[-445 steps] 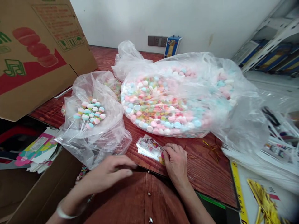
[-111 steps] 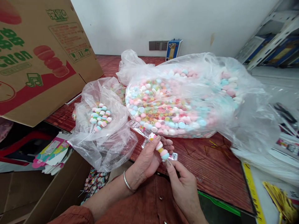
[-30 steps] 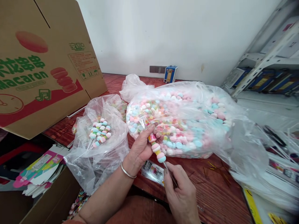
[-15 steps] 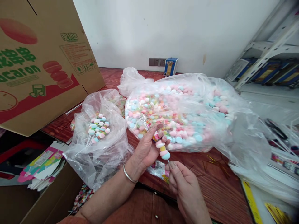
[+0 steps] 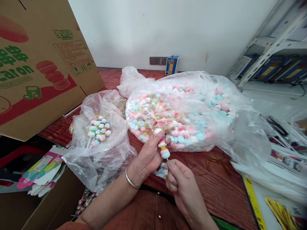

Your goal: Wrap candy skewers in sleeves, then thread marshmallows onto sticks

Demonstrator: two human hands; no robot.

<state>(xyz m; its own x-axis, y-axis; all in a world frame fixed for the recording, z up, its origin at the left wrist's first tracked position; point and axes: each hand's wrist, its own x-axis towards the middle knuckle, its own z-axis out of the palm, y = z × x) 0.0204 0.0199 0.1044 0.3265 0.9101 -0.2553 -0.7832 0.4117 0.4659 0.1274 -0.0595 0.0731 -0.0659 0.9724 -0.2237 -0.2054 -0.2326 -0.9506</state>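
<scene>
My left hand (image 5: 150, 153) is closed around a clear printed wrapper sleeve (image 5: 150, 117) and the top of a candy skewer (image 5: 163, 150) of stacked pastel pieces. My right hand (image 5: 176, 177) pinches the skewer's thin stick just below the lowest candy. Both hands are over the near edge of a red wooden table (image 5: 216, 179). Behind them lies a big clear bag (image 5: 182, 111) full of pastel candies. A smaller clear bag (image 5: 99, 140) to the left holds several finished skewers. A small stack of printed wrappers (image 5: 161, 172) lies on the table under my hands.
A large cardboard box (image 5: 40, 67) marked with macaron pictures leans at the left. Below it are flat colourful cartons (image 5: 40, 169) and an open box holding packed candies (image 5: 83, 201). More plastic bags and printed sheets (image 5: 283, 159) lie at the right. Metal shelving (image 5: 271, 54) stands behind.
The skewer has slid further up into the wrapper in my left hand, with fewer candies showing below it. My right hand has moved up close under the lowest candy.
</scene>
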